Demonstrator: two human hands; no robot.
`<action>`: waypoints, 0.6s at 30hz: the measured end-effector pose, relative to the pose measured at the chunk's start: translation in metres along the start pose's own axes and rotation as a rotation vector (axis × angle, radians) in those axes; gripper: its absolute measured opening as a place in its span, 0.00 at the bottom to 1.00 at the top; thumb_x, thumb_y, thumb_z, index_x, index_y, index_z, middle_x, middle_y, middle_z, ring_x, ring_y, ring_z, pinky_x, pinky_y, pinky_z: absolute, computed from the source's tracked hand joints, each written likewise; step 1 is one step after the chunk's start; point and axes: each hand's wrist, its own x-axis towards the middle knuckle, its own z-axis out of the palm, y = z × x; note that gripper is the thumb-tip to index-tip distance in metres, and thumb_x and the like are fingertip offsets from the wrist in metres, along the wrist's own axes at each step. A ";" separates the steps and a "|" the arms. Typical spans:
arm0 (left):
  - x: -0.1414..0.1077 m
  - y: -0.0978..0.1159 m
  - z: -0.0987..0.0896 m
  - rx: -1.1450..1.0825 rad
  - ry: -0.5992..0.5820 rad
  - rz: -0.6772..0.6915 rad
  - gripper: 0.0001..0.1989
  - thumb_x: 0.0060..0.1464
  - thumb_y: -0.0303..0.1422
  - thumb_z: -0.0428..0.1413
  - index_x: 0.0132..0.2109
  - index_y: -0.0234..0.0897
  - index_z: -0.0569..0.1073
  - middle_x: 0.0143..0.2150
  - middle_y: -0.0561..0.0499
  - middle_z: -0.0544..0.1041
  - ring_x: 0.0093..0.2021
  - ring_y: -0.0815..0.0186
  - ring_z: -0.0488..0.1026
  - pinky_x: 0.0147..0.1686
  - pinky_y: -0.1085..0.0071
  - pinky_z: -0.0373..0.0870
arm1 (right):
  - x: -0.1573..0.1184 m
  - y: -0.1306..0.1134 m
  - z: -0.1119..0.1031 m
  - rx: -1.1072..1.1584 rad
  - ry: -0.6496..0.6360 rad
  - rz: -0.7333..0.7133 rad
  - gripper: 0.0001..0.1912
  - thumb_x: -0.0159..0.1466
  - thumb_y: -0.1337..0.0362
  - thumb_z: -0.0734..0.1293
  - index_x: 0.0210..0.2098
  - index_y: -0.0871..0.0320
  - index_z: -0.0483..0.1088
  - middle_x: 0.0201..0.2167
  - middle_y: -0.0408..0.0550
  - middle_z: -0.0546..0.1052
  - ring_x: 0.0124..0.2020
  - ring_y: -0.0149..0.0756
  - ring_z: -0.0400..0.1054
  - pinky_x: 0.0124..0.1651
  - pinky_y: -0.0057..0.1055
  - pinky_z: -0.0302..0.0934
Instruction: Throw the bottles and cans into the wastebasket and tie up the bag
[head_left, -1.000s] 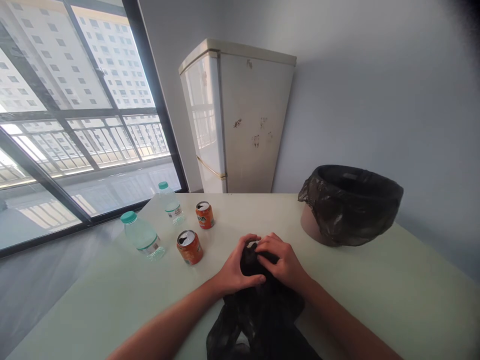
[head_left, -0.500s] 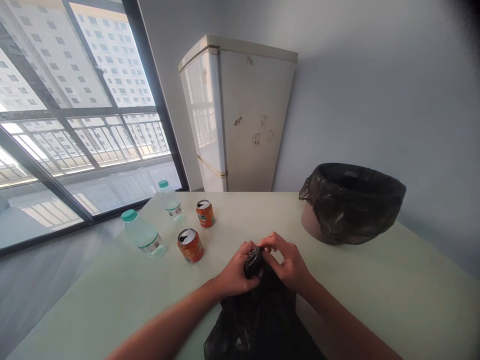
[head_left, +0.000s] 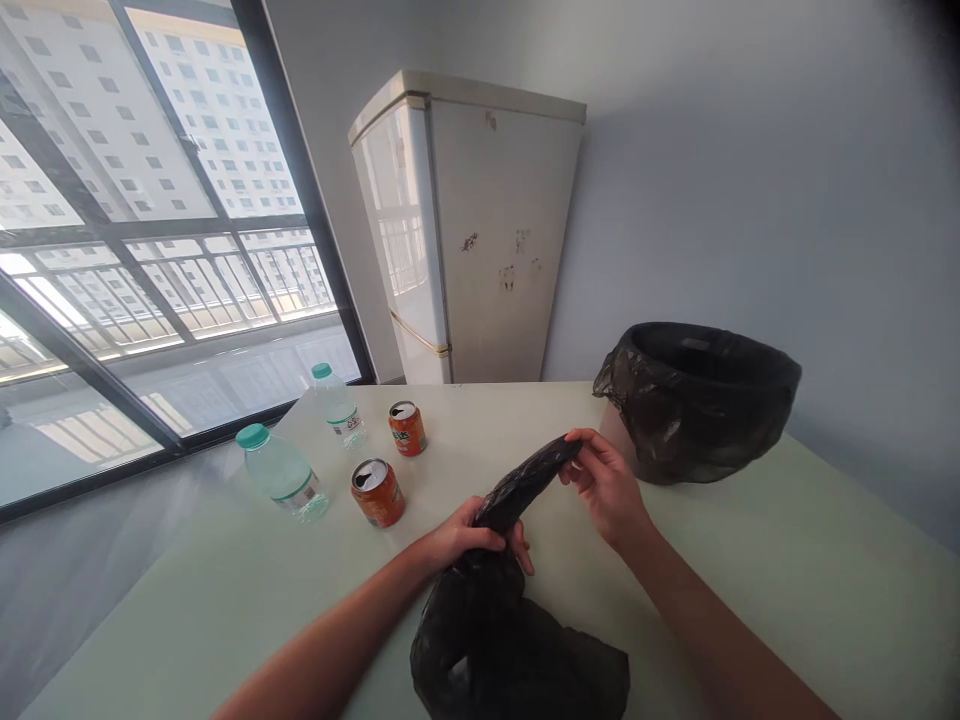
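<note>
A black plastic garbage bag (head_left: 517, 650) lies at the near edge of the table, its upper part gathered into a narrow neck. My left hand (head_left: 480, 540) is closed around that neck. Up and to the right, my right hand (head_left: 604, 485) pinches the tip of the gathered plastic, so the stretch between both hands is drawn out in a slanting line. What the bag holds inside is hidden by the dark plastic.
Two orange soda cans (head_left: 378, 493) stand left of my hands, opened on top. Beside them are two clear bottles with green caps (head_left: 279, 475). A bin lined with a black bag (head_left: 697, 410) stands at the right. Behind the pale table (head_left: 225, 600) is a white refrigerator (head_left: 502, 240).
My right hand has moved up and right, pulling the bag's gathered top out long. My left hand has shifted slightly left, still gripping the neck. The bag's body has slumped differently.
</note>
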 end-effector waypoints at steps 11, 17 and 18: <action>-0.007 -0.009 -0.007 -0.138 -0.240 -0.211 0.20 0.40 0.27 0.54 0.44 0.29 0.77 0.29 0.44 0.80 0.26 0.64 0.73 0.32 0.69 0.70 | 0.036 0.024 -0.048 0.112 0.261 -0.068 0.15 0.50 0.60 0.81 0.34 0.54 0.76 0.33 0.42 0.77 0.38 0.32 0.74 0.42 0.29 0.74; -0.014 -0.013 -0.015 -0.169 -0.349 -0.244 0.17 0.40 0.30 0.60 0.42 0.30 0.77 0.20 0.50 0.74 0.25 0.60 0.73 0.49 0.52 0.73 | 0.041 0.027 -0.054 0.123 0.244 -0.127 0.14 0.53 0.61 0.80 0.36 0.55 0.77 0.38 0.44 0.78 0.43 0.35 0.76 0.57 0.37 0.73; -0.015 -0.011 -0.014 -0.150 -0.297 -0.248 0.17 0.39 0.30 0.61 0.40 0.30 0.78 0.19 0.50 0.72 0.23 0.61 0.72 0.46 0.52 0.74 | 0.040 0.025 -0.052 0.123 0.231 -0.143 0.14 0.54 0.61 0.79 0.38 0.55 0.78 0.39 0.45 0.79 0.46 0.36 0.76 0.61 0.39 0.71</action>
